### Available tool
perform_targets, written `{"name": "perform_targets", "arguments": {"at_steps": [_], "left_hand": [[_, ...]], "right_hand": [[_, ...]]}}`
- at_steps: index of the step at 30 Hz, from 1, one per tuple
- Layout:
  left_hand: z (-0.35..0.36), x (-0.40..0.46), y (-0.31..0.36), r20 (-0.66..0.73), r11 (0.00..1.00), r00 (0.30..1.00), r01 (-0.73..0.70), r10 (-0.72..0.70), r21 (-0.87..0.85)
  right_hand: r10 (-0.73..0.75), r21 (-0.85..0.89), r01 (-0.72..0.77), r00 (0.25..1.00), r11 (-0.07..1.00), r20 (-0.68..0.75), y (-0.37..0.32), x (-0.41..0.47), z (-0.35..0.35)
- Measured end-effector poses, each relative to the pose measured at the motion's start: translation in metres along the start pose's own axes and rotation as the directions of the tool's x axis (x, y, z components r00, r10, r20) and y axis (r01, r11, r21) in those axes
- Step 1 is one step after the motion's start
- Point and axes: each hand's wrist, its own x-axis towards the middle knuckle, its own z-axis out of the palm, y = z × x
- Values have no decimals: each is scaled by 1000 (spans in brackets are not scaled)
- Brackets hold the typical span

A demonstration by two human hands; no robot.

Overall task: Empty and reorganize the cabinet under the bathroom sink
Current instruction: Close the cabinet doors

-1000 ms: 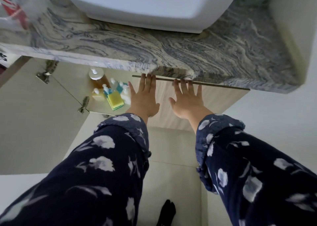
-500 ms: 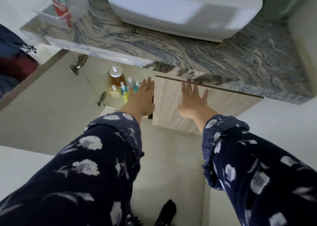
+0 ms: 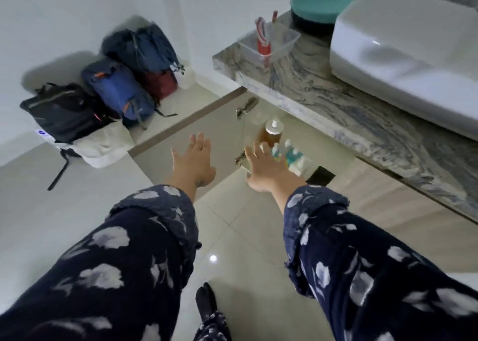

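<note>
There is one view only, from a camera on the person's head. It looks forward and steeply down, from above the veined grey marble surface (image 3: 323, 82), which fills the upper right beside the white ceramic basin (image 3: 403, 53). The two bare hands, left (image 3: 192, 162) and right (image 3: 269, 167), reach out near the middle, close to the lens. Beyond the grip lies the open cabinet (image 3: 258, 123); left of it the pale tiled floor (image 3: 232, 237). The wide lens bends straight edges.
</note>
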Motion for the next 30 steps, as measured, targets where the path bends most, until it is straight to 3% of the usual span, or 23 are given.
{"name": "perform_targets", "arguments": {"at_steps": [6,12,22,30], "left_hand": [[-3,19,-92,-57,986,984,168,-168,-15],[12,30,-134,43,973,978,210,-206,-99],[21,24,-130,62,973,978,207,-201,-105],[41,-16,-73,52,965,972,235,-230,-116]], "right_hand": [[-136,-39,137,990,990,21,-94,67,-16],[-248,-77,245,969,966,-22,-155,123,-22],[-316,-175,310,949,934,-5,-143,135,-6],[-394,-191,388,919,902,4,-105,102,4]]}}
